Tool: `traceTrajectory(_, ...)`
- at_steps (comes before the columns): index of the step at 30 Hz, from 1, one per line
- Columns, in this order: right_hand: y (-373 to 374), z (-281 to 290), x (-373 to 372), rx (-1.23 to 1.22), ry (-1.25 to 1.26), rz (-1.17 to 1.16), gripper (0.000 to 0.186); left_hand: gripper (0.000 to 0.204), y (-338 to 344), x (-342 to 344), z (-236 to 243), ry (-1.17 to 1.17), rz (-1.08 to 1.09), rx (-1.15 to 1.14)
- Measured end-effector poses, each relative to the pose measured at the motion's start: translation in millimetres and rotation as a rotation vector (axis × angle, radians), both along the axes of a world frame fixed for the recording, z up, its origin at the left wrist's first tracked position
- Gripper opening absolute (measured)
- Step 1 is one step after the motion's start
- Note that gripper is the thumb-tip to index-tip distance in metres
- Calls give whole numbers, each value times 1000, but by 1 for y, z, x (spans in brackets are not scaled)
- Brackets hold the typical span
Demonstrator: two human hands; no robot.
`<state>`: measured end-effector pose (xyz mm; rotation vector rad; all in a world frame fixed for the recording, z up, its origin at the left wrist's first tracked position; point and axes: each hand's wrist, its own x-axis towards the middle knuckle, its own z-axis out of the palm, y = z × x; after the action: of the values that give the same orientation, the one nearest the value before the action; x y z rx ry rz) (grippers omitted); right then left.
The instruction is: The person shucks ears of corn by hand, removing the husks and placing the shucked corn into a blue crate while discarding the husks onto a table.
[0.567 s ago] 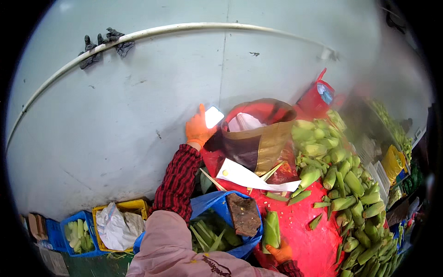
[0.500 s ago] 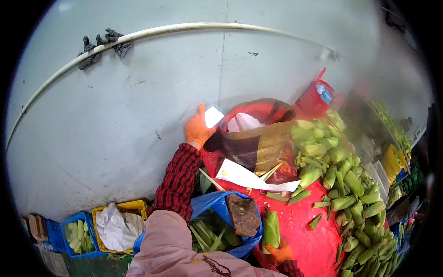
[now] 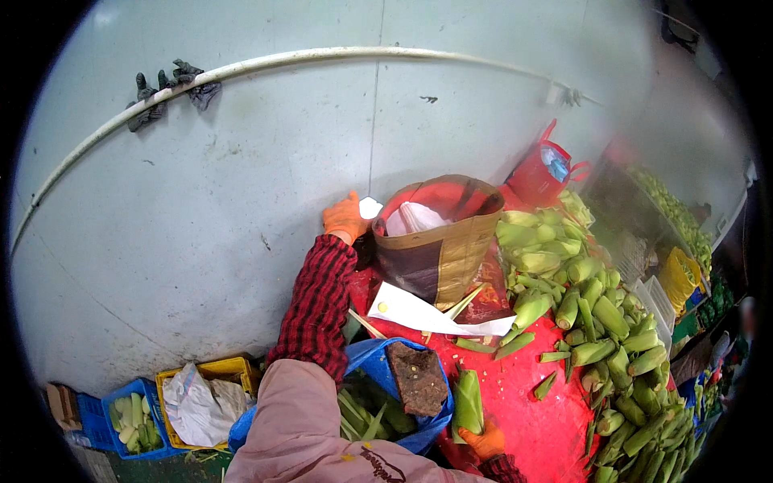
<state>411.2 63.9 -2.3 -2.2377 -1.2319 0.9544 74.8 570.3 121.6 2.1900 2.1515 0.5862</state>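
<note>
- Left hand, orange-gloved: against the bright white phone, beside the sack. Less of the phone shows than a moment ago, and your index finger no longer points straight up; whether your fingers close around it, you cannot tell from here.
- Right hand, orange-gloved: grasping the lower end of a corn ear, much as before. Ear: smooth green husk, tapered, lying on the red work surface, which is glossy and crumb-strewn.
- Block: brown, rough, rectangular, at the rim of your blue plastic liner, which holds loose green husks.
- Strip: white, flat, curving to a narrow end.
- Sack: open-mouthed, brown and gold outside, red within.
- Corn heap, to your right: husked-over ears, pale to deep green.
- Wall pipe: white, slender, black gloves draped over it.
</note>
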Motion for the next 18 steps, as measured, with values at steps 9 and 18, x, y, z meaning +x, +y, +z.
traceTrajectory(9, -8, -12, -4, 42, -1, -31, 69, 50, -187, -21, -13, -738, -61, 765)
traceTrajectory(18, -7, -4, -4, 79, 375, -148, 43, 48, -436, 44, -135, -1594, -245, -244)
